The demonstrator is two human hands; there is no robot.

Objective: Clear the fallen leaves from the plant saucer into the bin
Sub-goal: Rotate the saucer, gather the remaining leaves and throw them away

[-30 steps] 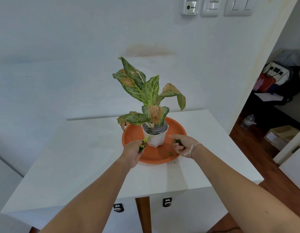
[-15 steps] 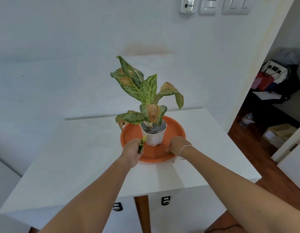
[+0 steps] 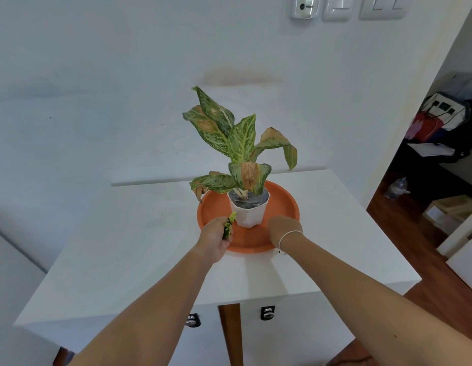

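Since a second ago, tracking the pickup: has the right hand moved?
Yes. The right hand dropped palm-down onto the round orange saucer, right of the white pot.

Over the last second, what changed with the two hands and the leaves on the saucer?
The right hand turned palm down and pressed onto the saucer, covering the green scraps it was pinching a second ago; whether it grips them now cannot be told. The left hand stayed at the near-left rim, closed on its leaf pieces. The pot, plant and saucer have not moved.
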